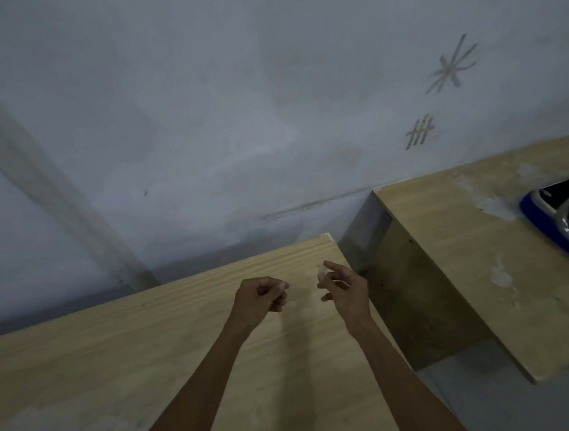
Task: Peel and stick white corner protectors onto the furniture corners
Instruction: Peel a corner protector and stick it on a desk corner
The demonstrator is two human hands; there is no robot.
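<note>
Both my hands hover over a light wooden tabletop [151,337]. My right hand [344,286] pinches a small pale, translucent corner protector [322,272] between thumb and fingertips. My left hand [259,299] is beside it, a short gap away, with its fingers curled in and nothing visible in them. The table's far right corner [327,236] lies just beyond the hands and shows a small white patch at its tip.
A second wooden table [476,254] stands to the right across a narrow gap, with its corner [375,190] at the wall. A blue-edged object [557,220] lies on it at the right edge. A grey wall with pencil marks is behind.
</note>
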